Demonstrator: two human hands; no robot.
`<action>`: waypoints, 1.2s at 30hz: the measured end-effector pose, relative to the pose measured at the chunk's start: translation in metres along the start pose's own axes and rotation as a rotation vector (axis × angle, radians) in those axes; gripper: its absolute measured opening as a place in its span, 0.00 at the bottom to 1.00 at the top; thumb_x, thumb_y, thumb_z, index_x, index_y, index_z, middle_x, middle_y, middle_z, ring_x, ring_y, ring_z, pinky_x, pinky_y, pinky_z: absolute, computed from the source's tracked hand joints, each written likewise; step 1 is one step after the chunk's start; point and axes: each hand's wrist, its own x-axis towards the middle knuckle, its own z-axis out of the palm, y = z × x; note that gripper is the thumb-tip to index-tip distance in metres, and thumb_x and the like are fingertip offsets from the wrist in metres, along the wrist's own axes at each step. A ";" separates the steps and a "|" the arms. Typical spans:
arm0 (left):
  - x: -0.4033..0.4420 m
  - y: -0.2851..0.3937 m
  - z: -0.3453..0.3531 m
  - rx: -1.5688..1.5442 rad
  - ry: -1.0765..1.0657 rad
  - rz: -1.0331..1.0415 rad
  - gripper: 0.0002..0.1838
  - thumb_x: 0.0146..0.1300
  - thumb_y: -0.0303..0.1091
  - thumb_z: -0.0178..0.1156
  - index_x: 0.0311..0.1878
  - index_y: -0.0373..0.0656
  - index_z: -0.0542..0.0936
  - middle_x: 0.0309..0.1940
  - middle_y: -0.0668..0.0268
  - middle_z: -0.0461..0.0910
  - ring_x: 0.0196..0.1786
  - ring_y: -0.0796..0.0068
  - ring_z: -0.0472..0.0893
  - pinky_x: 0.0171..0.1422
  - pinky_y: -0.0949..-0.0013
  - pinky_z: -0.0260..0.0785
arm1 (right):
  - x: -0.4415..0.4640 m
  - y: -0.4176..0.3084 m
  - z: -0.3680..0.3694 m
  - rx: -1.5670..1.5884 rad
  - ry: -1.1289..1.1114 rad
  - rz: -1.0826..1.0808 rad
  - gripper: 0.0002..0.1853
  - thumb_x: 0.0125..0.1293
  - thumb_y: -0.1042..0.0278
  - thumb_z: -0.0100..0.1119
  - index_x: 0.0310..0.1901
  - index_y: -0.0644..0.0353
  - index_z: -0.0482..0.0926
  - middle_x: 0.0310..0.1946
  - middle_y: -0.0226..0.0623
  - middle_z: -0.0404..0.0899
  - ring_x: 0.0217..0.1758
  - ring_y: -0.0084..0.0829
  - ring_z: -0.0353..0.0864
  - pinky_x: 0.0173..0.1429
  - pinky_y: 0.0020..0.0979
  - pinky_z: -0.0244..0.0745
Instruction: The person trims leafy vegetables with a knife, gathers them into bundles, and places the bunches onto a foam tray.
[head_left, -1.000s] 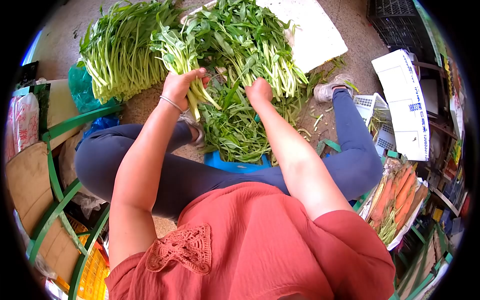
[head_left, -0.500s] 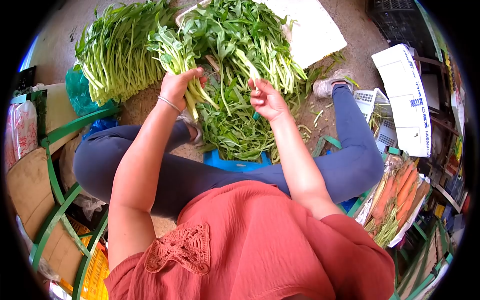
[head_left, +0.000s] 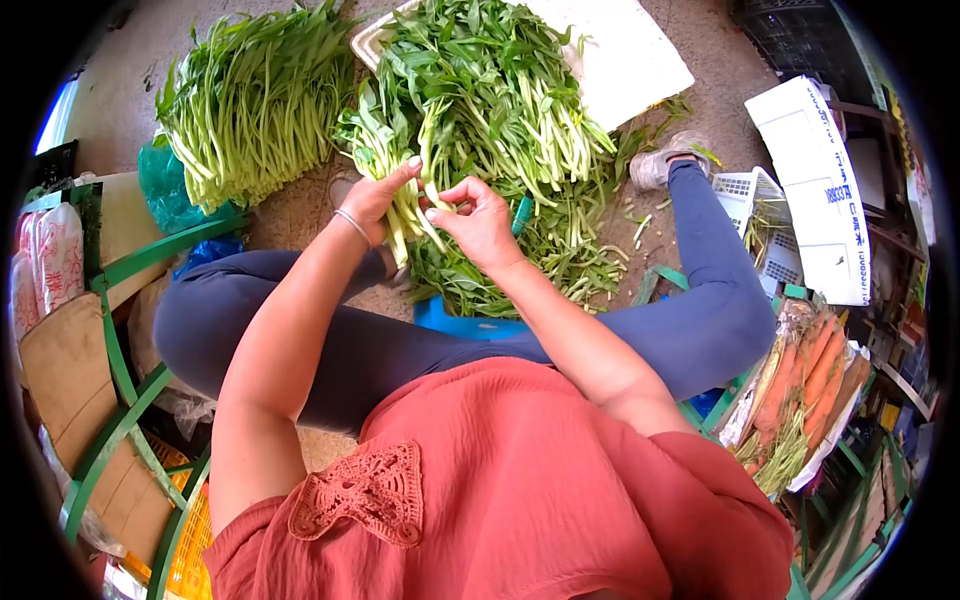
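Observation:
My left hand (head_left: 372,205), with a bangle at the wrist, is closed around a small bunch of water spinach (head_left: 372,140), pale stems pointing toward me and leaves away. My right hand (head_left: 478,222) has come up beside it, thumb and fingers pinching the lower end of a water spinach stem (head_left: 430,150). A teal strip-like object (head_left: 522,215) shows just behind my right hand; whether the hand holds it I cannot tell. Beyond both hands lies a big loose heap of water spinach (head_left: 490,85). Loose leaves and cut bits (head_left: 470,275) lie below my hands.
A neatly lined-up stack of water spinach (head_left: 255,110) stands at the left. A white foam board (head_left: 630,60) lies under the heap. Carrots (head_left: 800,380) rest in a box at the right, near a white carton (head_left: 815,190) and a white plastic basket (head_left: 735,200). Green metal frames (head_left: 120,400) flank me.
My right hand has moved left and turned inward, bringing its stem against the bunch. My left hand has shifted slightly right and down with the bunch.

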 end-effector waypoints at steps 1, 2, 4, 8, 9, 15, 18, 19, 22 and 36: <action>-0.002 0.001 0.000 0.020 -0.008 -0.029 0.16 0.52 0.41 0.63 0.37 0.39 0.74 0.28 0.64 0.76 0.28 0.70 0.77 0.31 0.65 0.73 | -0.002 -0.003 0.004 -0.030 -0.010 -0.014 0.10 0.44 0.72 0.66 0.28 0.58 0.74 0.22 0.23 0.74 0.21 0.13 0.64 0.27 0.18 0.64; 0.003 -0.001 -0.002 0.027 0.009 -0.042 0.15 0.53 0.39 0.62 0.37 0.38 0.74 0.28 0.64 0.76 0.28 0.70 0.77 0.31 0.65 0.73 | -0.005 -0.006 0.004 -0.064 -0.024 -0.015 0.09 0.44 0.71 0.66 0.27 0.58 0.75 0.21 0.23 0.74 0.20 0.13 0.64 0.27 0.18 0.63; 0.004 0.000 -0.004 0.025 -0.025 -0.076 0.14 0.53 0.38 0.61 0.37 0.38 0.75 0.28 0.63 0.76 0.28 0.71 0.77 0.31 0.66 0.73 | -0.008 -0.003 0.004 -0.055 -0.044 -0.005 0.10 0.44 0.71 0.66 0.27 0.58 0.75 0.21 0.23 0.74 0.20 0.13 0.63 0.27 0.18 0.63; 0.005 0.004 -0.006 0.016 -0.070 -0.118 0.10 0.53 0.31 0.59 0.37 0.36 0.75 0.28 0.61 0.77 0.29 0.70 0.78 0.33 0.65 0.74 | -0.006 0.005 0.004 0.033 -0.107 -0.018 0.08 0.49 0.70 0.64 0.30 0.61 0.76 0.23 0.24 0.75 0.23 0.14 0.67 0.30 0.18 0.65; 0.005 0.004 -0.005 0.017 -0.078 -0.112 0.10 0.53 0.31 0.59 0.37 0.36 0.75 0.28 0.61 0.77 0.29 0.69 0.78 0.34 0.64 0.75 | -0.006 0.005 0.004 0.171 -0.118 0.013 0.07 0.51 0.70 0.62 0.31 0.62 0.76 0.24 0.25 0.76 0.24 0.14 0.69 0.31 0.18 0.66; 0.003 0.008 -0.005 0.017 -0.155 -0.104 0.10 0.53 0.29 0.58 0.37 0.35 0.74 0.29 0.60 0.77 0.30 0.67 0.79 0.35 0.61 0.75 | -0.005 -0.001 0.002 0.138 -0.130 0.043 0.09 0.57 0.67 0.58 0.36 0.63 0.75 0.29 0.31 0.77 0.33 0.17 0.73 0.38 0.18 0.68; 0.004 0.009 -0.004 0.021 -0.176 -0.095 0.11 0.53 0.29 0.59 0.38 0.35 0.74 0.30 0.59 0.77 0.30 0.68 0.79 0.34 0.60 0.75 | 0.002 -0.009 -0.001 0.284 -0.061 0.263 0.14 0.58 0.59 0.57 0.37 0.61 0.73 0.28 0.32 0.77 0.30 0.18 0.73 0.30 0.18 0.65; 0.003 0.009 -0.004 0.023 -0.186 -0.090 0.11 0.53 0.29 0.59 0.39 0.36 0.74 0.30 0.59 0.77 0.30 0.68 0.79 0.33 0.61 0.75 | 0.005 -0.011 -0.003 0.279 -0.041 0.447 0.16 0.58 0.54 0.57 0.37 0.60 0.73 0.28 0.33 0.77 0.29 0.18 0.72 0.26 0.17 0.63; 0.000 0.011 0.002 0.057 -0.178 -0.076 0.12 0.52 0.28 0.59 0.41 0.37 0.73 0.29 0.60 0.77 0.31 0.69 0.79 0.31 0.61 0.75 | 0.025 -0.003 -0.003 0.230 -0.017 0.525 0.19 0.54 0.48 0.58 0.31 0.59 0.73 0.23 0.30 0.75 0.20 0.17 0.67 0.17 0.17 0.55; 0.010 0.020 -0.006 0.113 0.064 0.126 0.06 0.49 0.24 0.57 0.32 0.37 0.72 0.21 0.62 0.75 0.22 0.69 0.77 0.24 0.64 0.73 | -0.040 0.044 -0.022 -0.516 -0.522 0.329 0.10 0.48 0.65 0.62 0.27 0.64 0.78 0.22 0.43 0.77 0.27 0.33 0.77 0.35 0.32 0.72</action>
